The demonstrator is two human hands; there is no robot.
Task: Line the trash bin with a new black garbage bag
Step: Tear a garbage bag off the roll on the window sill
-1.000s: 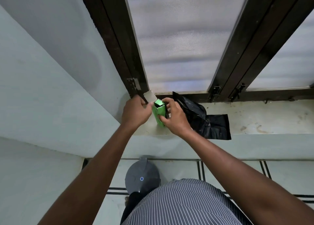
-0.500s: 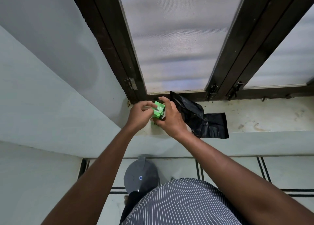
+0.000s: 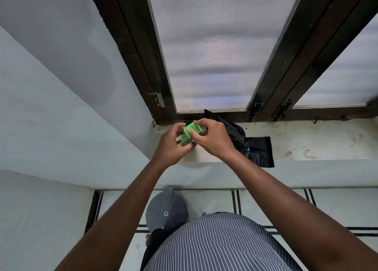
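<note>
Nearest, on the floor, the grey bin (image 3: 166,211) is seen, lid shut. Farther, above the sill (image 3: 306,141), a green box (image 3: 190,134) is gripped by both the left hand (image 3: 171,145) and right hand (image 3: 212,139). Just right, the black bag (image 3: 253,150) lies crumpled on the sill.

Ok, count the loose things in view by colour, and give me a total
Green: 1, the box, held by both hands, left and right.
Black: 1, the bag on the sill.
Grey: 1, the bin on the floor.
Total: 3
</note>
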